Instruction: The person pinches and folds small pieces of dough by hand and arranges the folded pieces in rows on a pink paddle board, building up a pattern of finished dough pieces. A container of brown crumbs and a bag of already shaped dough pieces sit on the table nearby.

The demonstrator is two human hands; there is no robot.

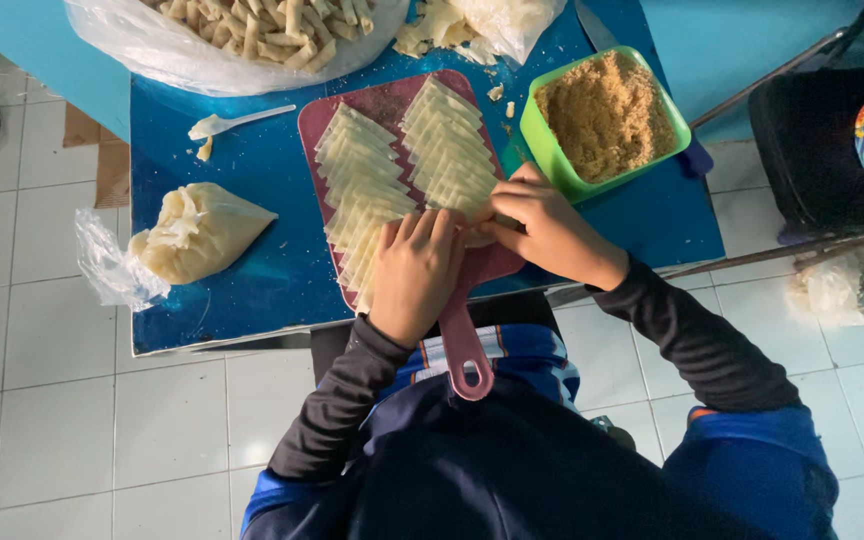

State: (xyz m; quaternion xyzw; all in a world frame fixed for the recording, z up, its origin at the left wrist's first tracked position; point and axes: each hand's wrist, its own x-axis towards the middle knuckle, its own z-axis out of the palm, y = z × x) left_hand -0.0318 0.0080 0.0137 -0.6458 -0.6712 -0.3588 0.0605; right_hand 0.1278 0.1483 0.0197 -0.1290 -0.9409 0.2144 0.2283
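1. Plastic, clear and crumpled, lies at the far left edge of the blue worktop [252, 280]; it belongs to a tied bag of pale paste [197, 232], well apart to the left of both hands.
2. Beyond the bag, a small white spoon [230, 123] smeared with paste rests on the worktop, and past it sits a big plastic-lined heap of rolled pastry sticks [252, 30].
3. The left hand [414, 270] lies flat, fingers together and its grip closed down on the near end of the left row of folded wrapper sheets [362, 190], pressing them onto the dark red cutting board [382, 100]. The board's handle [467, 355] juts back under that wrist.
4. The right hand [542, 225] sits just beside it, its grip narrow, fingertips pinching the nearest sheet of the right row of wrappers [447, 150]; the fingers hide the sheet's edge.
5. Just right of and beyond that grip stands a green tub of brown crumbly filling [607, 115], nearly touching the board.
6. Behind the tub, a bag of wrapper scraps [472, 25] lies.
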